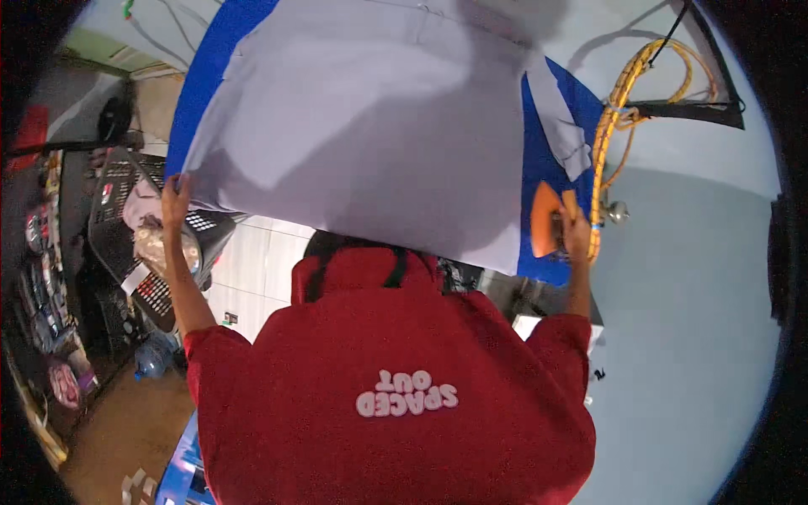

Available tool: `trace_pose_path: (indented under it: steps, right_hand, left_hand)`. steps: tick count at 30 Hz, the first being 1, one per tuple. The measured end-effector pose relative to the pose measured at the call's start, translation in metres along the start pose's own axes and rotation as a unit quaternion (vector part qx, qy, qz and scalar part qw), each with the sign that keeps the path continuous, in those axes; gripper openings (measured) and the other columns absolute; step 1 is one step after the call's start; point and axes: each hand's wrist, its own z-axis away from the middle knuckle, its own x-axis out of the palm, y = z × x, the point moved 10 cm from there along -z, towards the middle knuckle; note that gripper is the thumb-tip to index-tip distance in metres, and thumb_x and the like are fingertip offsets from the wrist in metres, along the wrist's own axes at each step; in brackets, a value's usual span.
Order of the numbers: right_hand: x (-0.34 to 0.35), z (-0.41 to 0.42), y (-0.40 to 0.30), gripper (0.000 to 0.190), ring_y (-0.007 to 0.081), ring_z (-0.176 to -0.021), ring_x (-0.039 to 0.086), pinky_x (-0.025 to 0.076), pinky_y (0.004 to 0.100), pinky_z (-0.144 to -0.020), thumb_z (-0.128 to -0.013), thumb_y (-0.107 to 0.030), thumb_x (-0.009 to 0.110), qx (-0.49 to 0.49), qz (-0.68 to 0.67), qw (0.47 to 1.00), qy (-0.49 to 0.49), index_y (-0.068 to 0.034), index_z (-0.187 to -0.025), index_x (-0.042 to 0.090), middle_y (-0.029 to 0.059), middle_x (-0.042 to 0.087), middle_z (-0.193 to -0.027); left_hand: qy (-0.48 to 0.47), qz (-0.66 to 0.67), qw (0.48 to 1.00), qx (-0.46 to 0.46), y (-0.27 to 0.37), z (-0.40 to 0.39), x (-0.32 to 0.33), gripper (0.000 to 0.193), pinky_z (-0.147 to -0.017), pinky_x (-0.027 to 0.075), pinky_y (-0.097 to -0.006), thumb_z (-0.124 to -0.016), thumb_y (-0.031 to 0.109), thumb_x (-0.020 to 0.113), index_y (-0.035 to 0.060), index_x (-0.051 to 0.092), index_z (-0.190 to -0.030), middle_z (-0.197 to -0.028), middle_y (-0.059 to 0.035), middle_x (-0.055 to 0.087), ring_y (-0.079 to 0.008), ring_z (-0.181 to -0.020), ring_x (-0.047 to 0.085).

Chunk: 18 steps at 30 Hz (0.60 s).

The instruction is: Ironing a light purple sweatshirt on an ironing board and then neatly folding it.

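A pale grey cloth garment (379, 145) lies spread over a blue ironing board (196, 95), its near edge hanging at the board's front. One narrow part, apparently a sleeve (562, 126), stretches out on the right. My left hand (175, 201) has its fingers on the garment's near left corner at the board's edge. In my right hand (576, 232) is the handle of an orange clothes iron (543, 218), which sits at the board's right end beside the garment. The hand and viewing angle partly hide the iron.
A coiled yellow patterned cord (622, 95) hangs along the pale wall (682, 303) close to my right hand. Below my left arm stands a dark plastic basket (107, 221) holding cloth items. A blue plastic bottle (154, 356) rests on the floor.
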Motion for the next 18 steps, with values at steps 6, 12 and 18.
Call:
trace_pose_path:
  steps: [6, 12, 18]
  right_hand:
    - [0.009, -0.08, 0.055, 0.05, 0.0446, -0.1, 0.057, 0.046, 0.0517, -0.082, -0.093, -0.046, 0.052, -0.035, -0.01, 0.999, -0.032, -0.003, -0.12, 0.052, 0.0268, 0.062, -0.104]
    - [0.046, -0.129, 0.072, 0.05, 0.0437, -0.105, 0.056, 0.047, 0.0493, -0.086, -0.088, -0.043, 0.054, -0.093, 0.04, 0.981, -0.167, -0.009, -0.124, 0.051, 0.0228, 0.059, -0.115]
    - [0.026, -0.126, 0.019, 0.046, 0.0442, -0.105, 0.053, 0.045, 0.049, -0.09, -0.078, -0.02, 0.059, -0.094, 0.146, 0.979, -0.102, -0.006, -0.12, 0.051, 0.0245, 0.057, -0.114]
  left_hand:
    - [0.072, -0.067, 0.994, 0.056, 0.064, 0.014, -0.053, 0.037, -0.066, 0.046, -0.0378, -0.092, 0.034, 0.058, -0.0016, 0.064, -0.1, -0.081, -0.0185, 0.065, -0.0293, -0.073, 0.062]
    - [0.095, -0.195, 0.975, 0.037, 0.043, 0.003, -0.049, 0.023, -0.066, 0.048, -0.0447, -0.084, 0.027, 0.06, 0.005, 0.066, -0.088, -0.08, -0.02, 0.064, -0.0357, -0.075, 0.062]
    - [0.037, -0.223, 0.974, 0.022, -0.002, -0.037, -0.005, 0.026, -0.068, 0.051, -0.0479, -0.08, 0.029, 0.06, 0.0035, 0.067, -0.083, -0.077, -0.0222, 0.067, -0.0405, -0.075, 0.065]
